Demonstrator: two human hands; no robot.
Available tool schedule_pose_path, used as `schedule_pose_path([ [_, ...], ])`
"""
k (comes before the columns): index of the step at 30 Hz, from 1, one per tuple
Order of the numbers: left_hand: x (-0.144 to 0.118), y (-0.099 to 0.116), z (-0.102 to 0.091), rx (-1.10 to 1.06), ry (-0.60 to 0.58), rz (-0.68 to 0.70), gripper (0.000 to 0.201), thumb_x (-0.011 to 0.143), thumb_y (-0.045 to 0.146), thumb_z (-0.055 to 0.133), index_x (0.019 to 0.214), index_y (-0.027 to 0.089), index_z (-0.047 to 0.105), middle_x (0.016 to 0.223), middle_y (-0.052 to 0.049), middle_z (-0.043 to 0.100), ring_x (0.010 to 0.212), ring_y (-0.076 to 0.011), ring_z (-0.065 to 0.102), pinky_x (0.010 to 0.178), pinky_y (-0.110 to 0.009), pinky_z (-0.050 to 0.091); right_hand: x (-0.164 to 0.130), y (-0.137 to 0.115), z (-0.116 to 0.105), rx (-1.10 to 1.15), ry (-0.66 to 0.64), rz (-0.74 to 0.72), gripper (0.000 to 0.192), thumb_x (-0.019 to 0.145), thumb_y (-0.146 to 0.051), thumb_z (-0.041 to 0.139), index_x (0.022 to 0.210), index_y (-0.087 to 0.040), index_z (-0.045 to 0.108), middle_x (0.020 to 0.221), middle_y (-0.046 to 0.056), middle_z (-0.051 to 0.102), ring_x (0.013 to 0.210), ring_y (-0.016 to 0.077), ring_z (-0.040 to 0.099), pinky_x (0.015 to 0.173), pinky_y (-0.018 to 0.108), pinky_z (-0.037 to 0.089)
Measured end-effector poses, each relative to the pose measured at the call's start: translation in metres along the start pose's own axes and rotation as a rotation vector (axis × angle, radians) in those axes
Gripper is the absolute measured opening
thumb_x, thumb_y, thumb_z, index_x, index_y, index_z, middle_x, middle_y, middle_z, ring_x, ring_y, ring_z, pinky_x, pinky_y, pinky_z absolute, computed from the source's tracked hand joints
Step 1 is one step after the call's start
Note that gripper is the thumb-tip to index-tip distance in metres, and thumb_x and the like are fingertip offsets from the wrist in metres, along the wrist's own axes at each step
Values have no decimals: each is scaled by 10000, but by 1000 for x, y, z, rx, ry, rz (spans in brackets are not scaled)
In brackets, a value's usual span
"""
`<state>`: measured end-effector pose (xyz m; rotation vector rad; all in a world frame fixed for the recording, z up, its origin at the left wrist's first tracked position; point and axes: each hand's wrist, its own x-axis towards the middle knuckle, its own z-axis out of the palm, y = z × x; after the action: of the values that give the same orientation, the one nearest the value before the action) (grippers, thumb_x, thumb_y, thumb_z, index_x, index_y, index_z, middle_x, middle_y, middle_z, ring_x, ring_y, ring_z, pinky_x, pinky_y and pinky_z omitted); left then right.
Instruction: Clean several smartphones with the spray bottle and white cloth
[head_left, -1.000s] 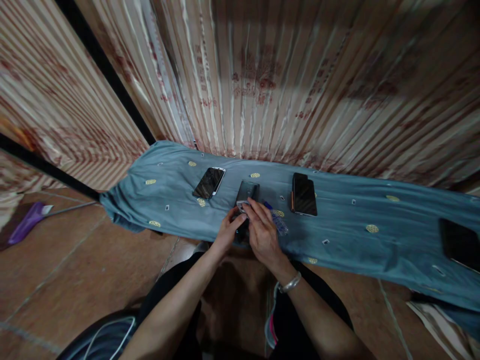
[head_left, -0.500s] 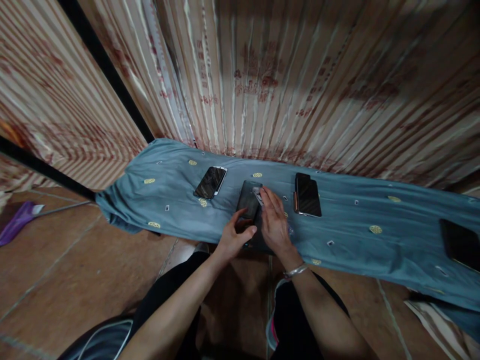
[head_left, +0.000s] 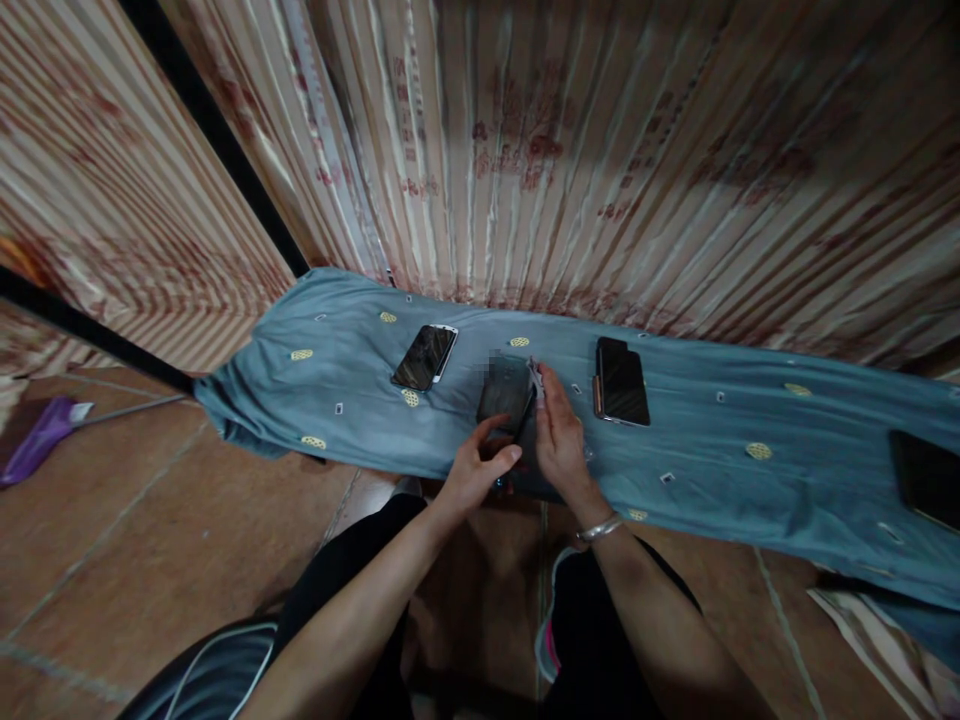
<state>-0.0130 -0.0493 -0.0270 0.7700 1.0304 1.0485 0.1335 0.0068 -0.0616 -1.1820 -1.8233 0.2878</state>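
Note:
A dark smartphone (head_left: 505,388) is in front of me, tilted a little above the blue cloth. My left hand (head_left: 480,468) holds its lower end, the index finger lying over the surface and the thumb sticking out to the right. At the phone's right edge, my right hand (head_left: 559,430) has its fingers closed together on a small pale wipe (head_left: 535,378). Part of the wipe is hidden by those fingers. Another dark thing below the phone, between my hands, is too shadowed to make out.
A patterned blue cloth (head_left: 705,480) covers the narrow bench. On it lie stacked phones (head_left: 425,358) to the left, more phones (head_left: 624,384) to the right, and a dark device (head_left: 926,480) farther right. Behind hangs a striped curtain (head_left: 517,230); a black pole (head_left: 217,140) slants at left.
My right hand has shifted from over the phone's face to its right edge, turning more upright with the wipe. My left hand keeps its hold on the phone.

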Motion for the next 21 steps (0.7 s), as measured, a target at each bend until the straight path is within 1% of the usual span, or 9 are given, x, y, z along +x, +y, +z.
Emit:
schedule_pose_path([
  [6, 0, 1, 2, -11, -27, 21, 809, 617, 483, 814, 1294, 134, 541, 819, -61, 693, 683, -236, 700, 469, -262, 486, 0, 1, 0, 17, 5, 49, 531, 1049, -372, 229, 1553, -235, 321, 1544, 88, 481, 1442, 191, 433, 1204, 464, 348],
  [8, 0, 2, 3, -8, -32, 22, 827, 614, 493, 811, 1299, 125, 529, 784, -49, 684, 659, -229, 693, 464, -261, 480, 0, 2, 1, 35, 17, 90, 537, 1045, -391, 243, 1540, -212, 352, 1531, 97, 497, 1429, 202, 451, 1189, 443, 371],
  [10, 0, 3, 3, -5, -36, 25, 851, 611, 510, 810, 1305, 115, 515, 773, -42, 679, 612, -210, 679, 457, -262, 475, -1, 4, 2, 44, 27, 150, 538, 1038, -405, 265, 1515, -193, 398, 1494, 115, 538, 1390, 224, 500, 1155, 438, 411],
  [12, 0, 2, 3, -13, -39, 38, 884, 604, 538, 809, 1312, 104, 505, 807, -56, 689, 599, -211, 681, 451, -270, 480, -1, 6, 3, 54, 31, 194, 528, 1032, -411, 284, 1484, -192, 446, 1452, 124, 578, 1343, 241, 548, 1122, 445, 442],
  [17, 3, 0, 2, -43, -50, 64, 923, 588, 587, 810, 1311, 99, 509, 970, -140, 719, 729, -286, 734, 453, -283, 500, 1, 14, 6, 108, 44, 197, 486, 1021, -399, 300, 1416, -229, 528, 1361, 102, 651, 1262, 236, 609, 1058, 436, 491],
  [19, 3, 0, 1, -36, -53, 71, 910, 595, 592, 806, 1305, 103, 512, 993, -151, 723, 734, -286, 738, 457, -281, 505, 2, 17, 7, 124, 49, 203, 473, 1013, -403, 314, 1389, -241, 551, 1301, 87, 688, 1220, 235, 635, 1018, 422, 518],
  [21, 3, 1, 0, -37, -58, 80, 900, 604, 603, 799, 1300, 113, 506, 1013, -155, 727, 724, -276, 738, 452, -274, 503, 2, 20, 9, 114, 48, 185, 468, 1008, -401, 314, 1369, -241, 567, 1231, 80, 722, 1127, 236, 680, 939, 404, 559],
])
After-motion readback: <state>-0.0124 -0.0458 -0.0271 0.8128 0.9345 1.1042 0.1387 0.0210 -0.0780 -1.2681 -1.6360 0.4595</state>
